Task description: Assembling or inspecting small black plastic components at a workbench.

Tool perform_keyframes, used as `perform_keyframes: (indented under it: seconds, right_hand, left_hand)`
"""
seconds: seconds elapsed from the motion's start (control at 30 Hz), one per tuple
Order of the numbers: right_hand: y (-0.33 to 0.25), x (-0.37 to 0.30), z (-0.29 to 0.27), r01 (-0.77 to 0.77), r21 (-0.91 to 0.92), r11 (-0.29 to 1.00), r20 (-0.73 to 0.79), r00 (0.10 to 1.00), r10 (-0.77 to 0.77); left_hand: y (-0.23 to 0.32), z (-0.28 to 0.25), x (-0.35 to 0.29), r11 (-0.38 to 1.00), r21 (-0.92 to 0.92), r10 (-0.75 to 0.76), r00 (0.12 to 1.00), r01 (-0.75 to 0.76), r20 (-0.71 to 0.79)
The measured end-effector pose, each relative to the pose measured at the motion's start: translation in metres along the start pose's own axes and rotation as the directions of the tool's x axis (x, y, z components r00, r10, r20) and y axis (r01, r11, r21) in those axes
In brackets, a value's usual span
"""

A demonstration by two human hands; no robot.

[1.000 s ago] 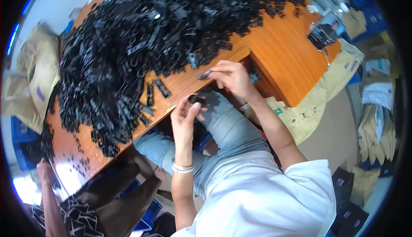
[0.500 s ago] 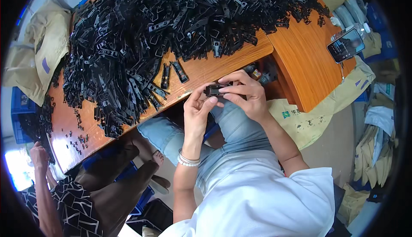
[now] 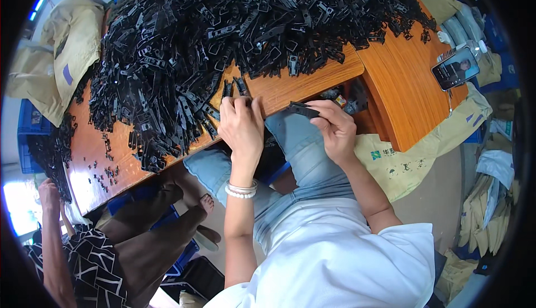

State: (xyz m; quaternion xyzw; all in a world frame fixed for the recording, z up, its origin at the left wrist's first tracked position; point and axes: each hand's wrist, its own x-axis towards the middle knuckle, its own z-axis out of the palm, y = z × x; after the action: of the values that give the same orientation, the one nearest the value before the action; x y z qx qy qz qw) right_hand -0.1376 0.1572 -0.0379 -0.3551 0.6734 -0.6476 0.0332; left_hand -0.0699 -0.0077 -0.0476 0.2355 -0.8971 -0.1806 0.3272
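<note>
My right hand (image 3: 336, 131) pinches a long, narrow black plastic clip-like part (image 3: 304, 109) by one end, holding it over my lap just off the table's front edge. My left hand (image 3: 241, 126) is at that edge, back upward and fingers bent; its fingertips are hidden, and whatever they grip cannot be made out. Just beyond its knuckles lie two similar black parts, a left one (image 3: 227, 88) and a right one (image 3: 241, 86), partly covered by the hand. A large pile of black plastic parts (image 3: 184, 40) spreads behind them.
The wooden table (image 3: 312, 82) has a raised right section, with a phone (image 3: 456, 68) standing on it. Beneath the top, an open compartment (image 3: 357, 99) holds small items. Tan bags (image 3: 75, 57) stand at left. A co-worker's hand (image 3: 49, 193) is beside a blue crate (image 3: 32, 121).
My hands have parted. The left released the black part and moved forward to the table edge; the right drew slightly to the right, keeping the part. The view shifted a little.
</note>
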Motion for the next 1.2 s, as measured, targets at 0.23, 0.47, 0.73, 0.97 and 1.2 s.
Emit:
perform_keyframes:
  seconds: [0.23, 0.47, 0.73, 0.97, 1.2]
  right_hand:
    - [0.004, 0.005, 0.008, -0.12, 0.045, 0.992, -0.023, 0.992, 0.121]
    - [-0.011, 0.017, 0.023, -0.385, 0.233, 0.893, 0.047, 0.922, 0.385]
    - [-0.015, 0.019, 0.021, -0.407, 0.133, 0.904, 0.088, 0.913, 0.399]
    - [-0.016, 0.01, 0.022, -0.322, 0.05, 0.945, -0.02, 0.946, 0.323]
    - [-0.004, 0.001, 0.032, -0.354, 0.218, 0.91, -0.014, 0.931, 0.365]
  left_hand:
    - [0.002, -0.013, -0.003, 0.991, -0.117, -0.075, 0.987, 0.059, -0.14]
    - [0.01, -0.044, -0.006, 0.149, -0.744, -0.309, 0.745, 0.652, 0.591]
    - [0.007, -0.043, -0.004, 0.223, -0.639, -0.299, 0.676, 0.736, 0.674]
    - [0.03, -0.03, -0.014, 0.126, -0.663, -0.393, 0.65, 0.738, 0.65]
    - [0.019, -0.027, -0.023, 0.161, -0.704, -0.325, 0.71, 0.692, 0.624]
